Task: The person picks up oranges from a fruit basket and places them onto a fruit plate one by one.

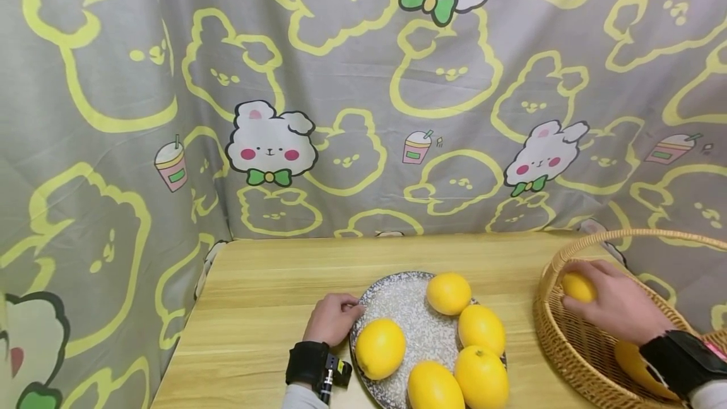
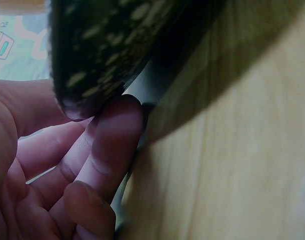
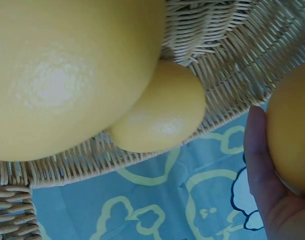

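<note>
My left hand (image 1: 334, 319) grips the near-left rim of a round speckled grey plate (image 1: 406, 308). In the left wrist view the thumb lies by the dark rim (image 2: 107, 55) and the fingertips (image 2: 120, 117) reach beneath it. Several yellow citrus fruits, one of them at the left (image 1: 381, 348), sit around the plate. At the right my right hand (image 1: 619, 302) holds another yellow citrus fruit (image 1: 579, 287) inside the wicker basket (image 1: 545, 327). The right wrist view shows that held fruit (image 3: 295, 130) at its right edge, with a finger along it.
More yellow fruit (image 3: 165, 112) lies in the basket, partly under my right wrist in the head view. The basket's tall handle (image 1: 636, 232) arches over my right hand. A wooden table (image 1: 267, 283) bears everything, and a grey cartoon-print curtain (image 1: 352, 81) hangs behind and beside it.
</note>
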